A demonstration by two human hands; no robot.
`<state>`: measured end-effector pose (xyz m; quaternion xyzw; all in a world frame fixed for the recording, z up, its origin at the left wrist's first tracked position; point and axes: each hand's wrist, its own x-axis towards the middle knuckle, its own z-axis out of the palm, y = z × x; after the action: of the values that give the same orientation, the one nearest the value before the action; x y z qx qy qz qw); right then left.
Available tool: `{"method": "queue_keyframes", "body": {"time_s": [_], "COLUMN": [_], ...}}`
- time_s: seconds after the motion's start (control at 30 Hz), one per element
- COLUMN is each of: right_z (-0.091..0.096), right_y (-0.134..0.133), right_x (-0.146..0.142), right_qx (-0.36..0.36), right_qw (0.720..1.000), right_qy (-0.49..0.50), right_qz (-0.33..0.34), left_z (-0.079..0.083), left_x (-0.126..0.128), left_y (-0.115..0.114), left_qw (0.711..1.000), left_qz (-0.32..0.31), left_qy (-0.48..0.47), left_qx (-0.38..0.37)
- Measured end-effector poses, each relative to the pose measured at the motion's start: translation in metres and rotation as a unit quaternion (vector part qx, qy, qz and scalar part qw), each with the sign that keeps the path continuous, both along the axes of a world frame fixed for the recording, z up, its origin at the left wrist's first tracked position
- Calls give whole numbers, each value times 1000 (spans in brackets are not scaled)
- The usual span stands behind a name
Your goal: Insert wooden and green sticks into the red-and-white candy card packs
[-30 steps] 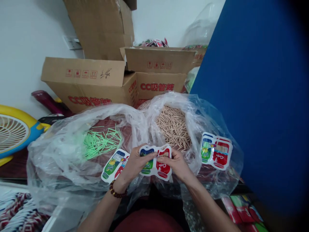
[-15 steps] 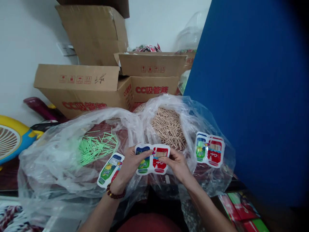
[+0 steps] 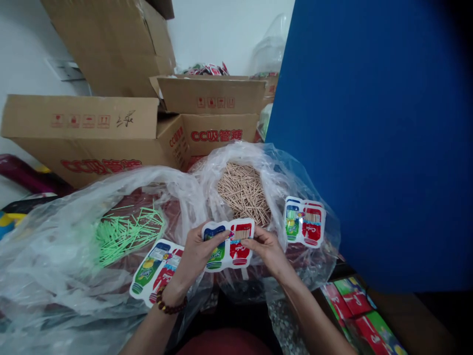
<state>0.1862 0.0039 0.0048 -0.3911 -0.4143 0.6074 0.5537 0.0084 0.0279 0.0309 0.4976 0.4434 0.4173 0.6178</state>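
Note:
Both my hands hold one bottle-shaped printed packet [image 3: 228,242] in front of me. My left hand [image 3: 194,256] grips its green-and-blue left half, thumb laid across the front. My right hand [image 3: 266,250] pinches its red right half, where tan sticks show at the top. A second packet [image 3: 153,270] lies by my left wrist. A third packet [image 3: 305,222] rests on the plastic to the right. Behind the packet a clear bag holds tan sticks [image 3: 244,190]. The bag at the left holds green sticks [image 3: 125,229].
Cardboard boxes [image 3: 92,133] with red print are stacked behind the bags against a white wall. A tall blue panel [image 3: 369,138] fills the right side. More red and green packets [image 3: 354,315] lie at the lower right. Crumpled clear plastic [image 3: 44,276] spreads over the left foreground.
The view has swung to the right, so the yellow fan at the left has gone out of sight. My hands keep the same hold on the packet.

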Motion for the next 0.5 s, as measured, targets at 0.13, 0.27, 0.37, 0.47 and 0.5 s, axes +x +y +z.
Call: {"method": "queue_keyframes", "body": {"time_s": [0.13, 0.27, 0.37, 0.47, 0.5], "right_z": [1, -2, -5, -5, -4], "right_y": [1, 3, 1, -6, -9], "right_x": [1, -3, -6, -1, 4], "right_qx": [-18, -8, 5, 16, 17], "right_qw": [1000, 998, 998, 997, 995], "right_qy": [5, -19, -31, -49, -65], "right_qz": [-11, -56, -62, -64, -72], "left_z": [0, -2, -4, -5, -5], "left_x": [2, 2, 4, 9, 11], "left_y": [0, 0, -1, -3, -4], "left_qw": [998, 992, 988, 984, 984], "left_qz": [-18, -20, -6, -2, -13], "left_qy": [48, 98, 114, 121, 119], "left_qx": [34, 75, 105, 129, 133]}}
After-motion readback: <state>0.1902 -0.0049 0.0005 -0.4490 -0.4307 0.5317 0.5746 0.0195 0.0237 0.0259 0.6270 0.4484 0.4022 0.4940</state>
